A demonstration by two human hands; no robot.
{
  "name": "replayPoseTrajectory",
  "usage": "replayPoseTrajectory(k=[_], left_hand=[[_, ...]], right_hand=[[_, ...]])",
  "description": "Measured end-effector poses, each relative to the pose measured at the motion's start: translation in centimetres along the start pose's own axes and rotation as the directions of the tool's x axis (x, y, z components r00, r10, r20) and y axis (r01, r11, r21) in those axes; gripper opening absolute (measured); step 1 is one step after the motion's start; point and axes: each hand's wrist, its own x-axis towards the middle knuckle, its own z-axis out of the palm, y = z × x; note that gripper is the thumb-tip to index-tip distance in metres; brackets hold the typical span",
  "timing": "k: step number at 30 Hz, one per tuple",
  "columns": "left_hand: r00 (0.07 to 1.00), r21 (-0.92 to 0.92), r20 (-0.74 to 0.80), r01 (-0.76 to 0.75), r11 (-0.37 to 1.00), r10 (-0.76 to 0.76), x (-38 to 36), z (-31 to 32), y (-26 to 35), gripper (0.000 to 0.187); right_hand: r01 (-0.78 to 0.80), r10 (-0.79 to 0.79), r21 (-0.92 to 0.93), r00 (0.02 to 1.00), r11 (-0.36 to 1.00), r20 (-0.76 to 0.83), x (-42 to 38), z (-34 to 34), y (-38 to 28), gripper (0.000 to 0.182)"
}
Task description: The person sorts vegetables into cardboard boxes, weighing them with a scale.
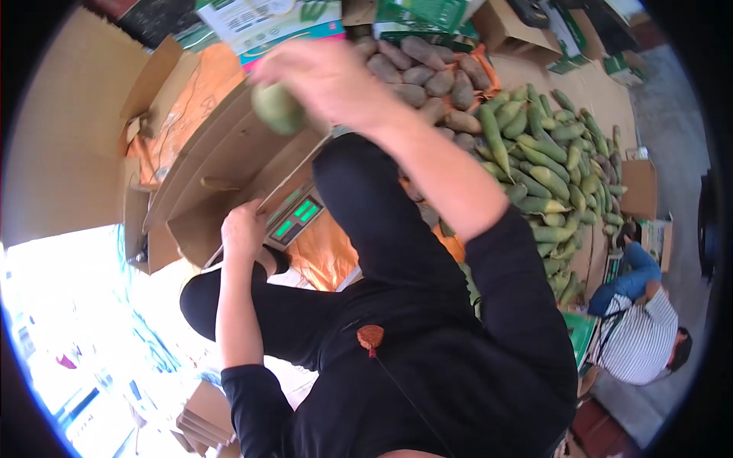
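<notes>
My right hand (317, 80), smeared by motion, holds a round green vegetable (278, 108) over an open cardboard box (221, 164). My left hand (243, 229) has its fingers closed on the near edge of that box. Inside the box lies a small brownish piece (220, 184); the rest of its inside is partly hidden. Beside the box, between my knees, a scale (296, 217) shows green lit displays.
Green radishes (546, 179) are heaped at the right, with dark reddish-brown roots (427, 72) behind. Printed cartons (271, 27) stand at the top. A person in a striped shirt (637, 343) sits at the far right. Folded cardboard (206, 416) lies lower left.
</notes>
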Motion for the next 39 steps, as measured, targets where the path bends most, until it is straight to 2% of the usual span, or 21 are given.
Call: replayPoseTrajectory(k=[1, 2, 3, 5, 8, 10, 13, 14, 17, 20, 21, 23, 24, 26, 28, 29, 30, 32, 36, 38, 39], left_hand=[[1.0, 0.015, -0.002, 0.0, 1.0, 0.0, -0.1, -0.1, -0.1, 0.019], [1.0, 0.03, -0.003, -0.005, 1.0, 0.005, 0.0, 0.0, -0.1, 0.019], [1.0, 0.031, 0.009, -0.002, 1.0, 0.001, 0.2, 0.1, -0.3, 0.018], [1.0, -0.008, 0.023, 0.015, 1.0, -0.015, 0.2, 0.0, 0.0, 0.018], [1.0, -0.025, 0.026, 0.001, 1.0, 0.0, 0.3, -0.3, 0.3, 0.021], [1.0, -0.036, 0.027, -0.005, 0.999, 0.006, 0.6, -0.1, -0.2, 0.022], [0.999, -0.027, 0.036, 0.025, 0.999, -0.024, 0.8, -0.1, 0.2, 0.023], [0.997, -0.002, 0.05, 0.051, 0.999, -0.051, 0.8, -0.2, 0.4, 0.024], [0.999, -0.079, 0.035, 0.035, 0.996, -0.032, 0.5, -0.8, 1.3, 0.023], [0.999, -0.078, 0.037, 0.005, 0.997, -0.002, 0.4, -0.6, 1.2, 0.022], [1.0, -0.083, 0.027, 0.001, 0.997, 0.001, 0.4, -0.5, 1.2, 0.022], [0.999, -0.105, 0.046, 0.013, 0.994, -0.008, 0.4, -0.4, 1.3, 0.022], [0.998, -0.128, 0.054, 0.042, 0.991, -0.035, 0.4, -0.4, 1.3, 0.023], [0.999, -0.112, 0.04, 0.015, 0.994, -0.011, 0.3, -0.3, 1.1, 0.023], [1.0, -0.092, 0.027, 0.0, 0.996, 0.003, 0.1, -0.3, 0.9, 0.024], [0.999, -0.082, 0.034, 0.001, 0.997, 0.002, 0.2, -0.2, 0.9, 0.024], [0.999, -0.071, 0.046, 0.003, 0.997, 0.0, 0.3, -0.1, 0.9, 0.025], [0.999, -0.081, 0.04, 0.021, 0.996, -0.018, 0.2, 0.0, 0.9, 0.026], [0.998, -0.075, 0.029, 0.06, 0.995, -0.058, 0.3, -0.1, 1.1, 0.027], [0.996, -0.073, 0.038, 0.08, 0.994, -0.077, 0.4, -0.1, 1.2, 0.027], [0.999, -0.072, 0.018, 0.039, 0.997, -0.038, 0.3, 0.0, 0.9, 0.025]], right_hand=[[0.096, -0.084, -0.123, 0.992, 0.988, 0.098, 0.7, 1.9, 1.1, 0.022], [0.059, -0.015, -0.167, 0.968, 0.984, 0.25, 1.4, 3.3, 1.6, 0.022], [0.335, -0.238, -0.216, 0.895, 0.917, 0.377, 2.2, 6.3, 6.5, 0.02], [0.154, 0.205, -0.536, 0.809, 0.83, 0.55, 1.8, 9.3, 6.3, 0.022], [0.11, 0.392, -0.646, 0.714, 0.755, 0.581, 0.2, 12.7, 7.6, 0.025], [0.13, 0.618, -0.784, 0.543, 0.607, 0.568, -0.5, 12.9, 5.7, 0.025], [0.075, 0.606, -0.743, 0.527, 0.666, 0.596, -1.2, 10.7, 3.9, 0.028], [0.0, 0.452, -0.6, 0.658, 0.8, 0.602, -1.4, 9.9, 3.9, 0.028], [-0.118, 0.164, -0.149, 0.923, 0.982, 0.349, -3.4, 5.5, 2.6, 0.025], [-0.175, 0.174, 0.0, 0.983, 0.985, -0.063, -8.6, -0.2, 3.7, 0.015], [-0.293, 0.296, 0.04, 0.942, 0.955, -0.156, -11.0, -2.2, 4.7, 0.015], [-0.457, 0.383, -0.233, 0.873, 0.859, -0.301, -16.9, -6.4, 7.6, 0.015], [-0.68, 0.614, -0.13, 0.715, 0.721, -0.334, -20.0, -8.1, 8.0, 0.016], [-0.683, 0.55, -0.393, 0.73, 0.616, -0.406, -30.0, -11.2, 13.7, 0.017], [-0.885, 0.812, -0.445, 0.358, 0.138, -0.461, -38.0, -13.6, 15.7, 0.02], [-0.875, 0.846, -0.483, 0.278, 0.028, -0.455, -40.8, -14.5, 16.0, 0.022], [-0.858, 0.827, -0.514, 0.299, 0.014, -0.476, -43.9, -14.9, 15.9, 0.025], [-0.967, 0.757, -0.217, 0.042, -0.133, -0.652, -49.3, -14.6, 17.3, 0.024], [-0.923, 0.812, -0.379, 0.172, -0.065, -0.557, -49.1, -14.4, 16.8, 0.023], [-0.969, 0.673, -0.248, 0.171, -0.019, -0.719, -46.0, -14.1, 17.1, 0.028], [-0.954, 0.714, -0.299, 0.21, 0.0, -0.668, -44.8, -14.6, 18.3, 0.039]])
